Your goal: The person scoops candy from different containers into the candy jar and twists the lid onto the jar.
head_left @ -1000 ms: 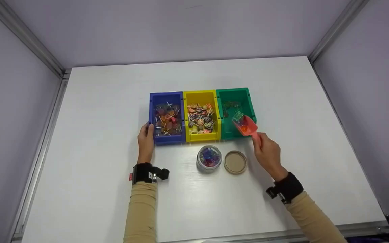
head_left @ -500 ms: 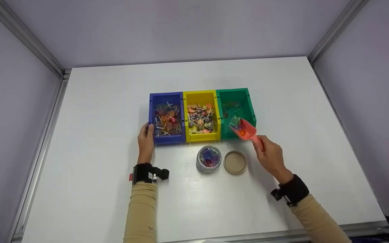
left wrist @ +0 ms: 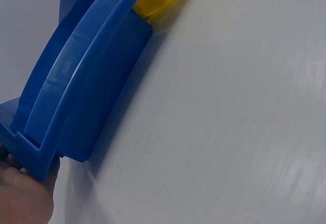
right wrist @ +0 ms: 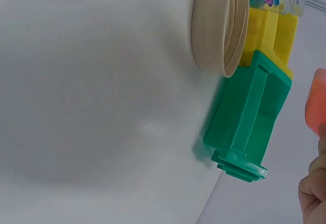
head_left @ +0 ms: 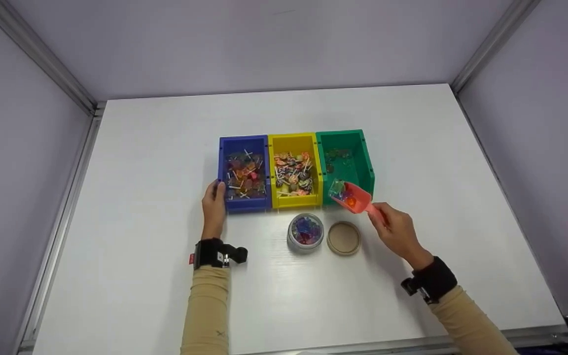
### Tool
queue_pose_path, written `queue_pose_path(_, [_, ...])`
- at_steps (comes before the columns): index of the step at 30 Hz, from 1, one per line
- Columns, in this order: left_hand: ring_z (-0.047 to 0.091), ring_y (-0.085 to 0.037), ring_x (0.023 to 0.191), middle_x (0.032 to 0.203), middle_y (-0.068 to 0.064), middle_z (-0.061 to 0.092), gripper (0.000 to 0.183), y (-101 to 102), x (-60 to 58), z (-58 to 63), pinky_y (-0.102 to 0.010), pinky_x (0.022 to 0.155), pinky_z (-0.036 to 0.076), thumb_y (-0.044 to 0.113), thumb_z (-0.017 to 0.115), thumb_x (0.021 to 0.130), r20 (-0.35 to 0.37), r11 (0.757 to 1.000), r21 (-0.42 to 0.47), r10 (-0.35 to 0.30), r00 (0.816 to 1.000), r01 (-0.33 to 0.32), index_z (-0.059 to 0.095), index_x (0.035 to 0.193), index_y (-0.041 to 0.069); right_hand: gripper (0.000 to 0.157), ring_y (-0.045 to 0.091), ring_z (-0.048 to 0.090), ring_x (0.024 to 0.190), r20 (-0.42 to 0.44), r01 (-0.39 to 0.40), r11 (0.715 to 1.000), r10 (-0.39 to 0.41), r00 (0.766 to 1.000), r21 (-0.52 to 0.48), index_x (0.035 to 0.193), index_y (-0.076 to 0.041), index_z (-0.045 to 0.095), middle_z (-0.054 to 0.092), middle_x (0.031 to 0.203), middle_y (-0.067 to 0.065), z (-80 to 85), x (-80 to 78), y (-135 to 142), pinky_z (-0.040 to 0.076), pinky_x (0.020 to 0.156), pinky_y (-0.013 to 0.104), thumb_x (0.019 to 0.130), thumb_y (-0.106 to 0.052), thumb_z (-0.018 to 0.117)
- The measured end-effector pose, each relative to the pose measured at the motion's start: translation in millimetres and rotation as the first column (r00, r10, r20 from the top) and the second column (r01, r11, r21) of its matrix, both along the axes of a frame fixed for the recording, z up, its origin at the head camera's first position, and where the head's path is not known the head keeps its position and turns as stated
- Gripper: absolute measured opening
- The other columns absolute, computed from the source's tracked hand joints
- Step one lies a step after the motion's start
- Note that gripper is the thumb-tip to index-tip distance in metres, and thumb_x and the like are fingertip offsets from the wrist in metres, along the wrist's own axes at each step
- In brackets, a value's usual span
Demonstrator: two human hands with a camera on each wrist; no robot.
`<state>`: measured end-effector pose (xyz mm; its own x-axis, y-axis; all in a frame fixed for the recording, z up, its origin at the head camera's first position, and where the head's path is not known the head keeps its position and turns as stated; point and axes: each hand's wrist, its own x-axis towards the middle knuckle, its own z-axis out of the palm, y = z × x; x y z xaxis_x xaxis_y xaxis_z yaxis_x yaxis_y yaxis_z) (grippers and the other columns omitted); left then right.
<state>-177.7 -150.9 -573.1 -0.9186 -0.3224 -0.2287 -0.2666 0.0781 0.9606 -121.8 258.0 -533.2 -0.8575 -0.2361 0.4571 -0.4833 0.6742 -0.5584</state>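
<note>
My right hand [head_left: 396, 230] grips the handle of a pink scoop [head_left: 361, 198], which is loaded with clear green, purple and orange pieces [head_left: 347, 196]. The scoop is held over the front edge of the green bin [head_left: 369, 170], its mouth pointing left. A few greenish pieces lie in the back of that bin. My left hand [head_left: 213, 207] holds the front left corner of the blue bin [left wrist: 76, 76], thumb and fingers on its side. Below the yellow bin stands a clear jar [head_left: 305, 232] of colourful pieces, without its lid. Beside it lies a round beige lid [head_left: 343, 238], hollow side up.
The blue bin contains wrapped lollipops [head_left: 247, 175]. Striped lollipops [head_left: 293, 172] fill much of the yellow bin [head_left: 296, 201] between the blue and green ones. All three bins stand side by side on a white table [head_left: 156, 172], with pale walls [head_left: 284, 44] around it.
My right hand has drawn the loaded scoop back toward me and slightly left, from inside the green bin to over its front edge. My left hand has stayed on the blue bin.
</note>
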Motion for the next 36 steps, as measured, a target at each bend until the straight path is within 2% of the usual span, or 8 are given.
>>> queue_pose_path(9, [0.032,-0.032,0.146,0.153,-0.021,0.038,0.052,-0.8,0.4,0.3,-0.041,0.124,0.027,0.029,0.042,0.104,0.018,1.000,0.024,0.001,1.000,-0.001,0.036,0.146,-0.001,0.017,-0.001,0.034,0.059,0.055,-0.089,0.996,0.089,0.994,-0.008,0.096,0.004,0.065,0.053,0.061,0.006,3.2,3.6,2.5,0.029,0.051,0.013,0.079,0.004,0.070])
queue_pose_path(18, [0.031,-0.032,0.147,0.153,-0.021,0.038,0.051,-0.5,0.8,2.3,-0.040,0.124,0.025,0.028,0.041,0.104,0.021,0.999,0.036,0.006,1.000,-0.006,0.037,0.145,-0.002,0.014,-0.002,0.036,0.059,0.136,-0.126,0.992,0.126,0.983,-0.006,0.094,0.002,0.067,0.055,0.062,0.004,4.4,7.4,2.9,0.030,0.051,0.013,0.080,0.001,0.071])
queue_pose_path(23, [0.030,-0.031,0.147,0.153,-0.020,0.038,0.052,-0.2,1.3,4.1,-0.040,0.125,0.025,0.029,0.041,0.104,0.031,0.999,0.040,0.007,1.000,-0.008,0.036,0.146,-0.001,0.014,-0.001,0.037,0.059,0.135,-0.161,0.987,0.162,0.978,-0.018,0.092,0.001,0.068,0.056,0.063,0.004,3.9,8.4,2.9,0.031,0.052,0.012,0.079,0.001,0.072])
queue_pose_path(28, [0.029,-0.030,0.148,0.155,-0.018,0.036,0.053,-0.7,1.8,4.7,-0.040,0.125,0.023,0.032,0.040,0.104,0.038,0.999,0.036,-0.006,0.999,0.005,0.035,0.147,0.001,0.012,0.002,0.041,0.058,0.128,-0.230,0.973,0.231,0.964,-0.022,0.088,-0.002,0.068,0.060,0.065,0.002,4.9,9.0,0.7,0.034,0.052,0.012,0.077,-0.001,0.074])
queue_pose_path(34, [0.029,-0.030,0.148,0.155,-0.018,0.036,0.053,-1.0,1.4,3.7,-0.040,0.125,0.024,0.032,0.040,0.104,0.039,1.000,0.030,-0.010,0.999,0.008,0.035,0.147,0.001,0.013,0.013,0.048,0.055,0.148,-0.270,0.963,0.265,0.953,0.017,0.089,-0.003,0.070,0.067,0.068,0.004,9.4,9.4,-3.4,0.038,0.051,0.014,0.078,-0.006,0.075])
queue_pose_path(36, [0.029,-0.030,0.148,0.155,-0.018,0.037,0.053,-0.8,1.2,3.4,-0.040,0.125,0.024,0.032,0.040,0.104,0.040,0.999,0.032,-0.007,0.999,0.006,0.035,0.147,0.001,0.015,0.012,0.048,0.056,0.141,-0.274,0.961,0.265,0.954,0.049,0.090,-0.002,0.070,0.068,0.070,0.005,11.4,8.8,-3.8,0.039,0.051,0.014,0.077,-0.008,0.076])
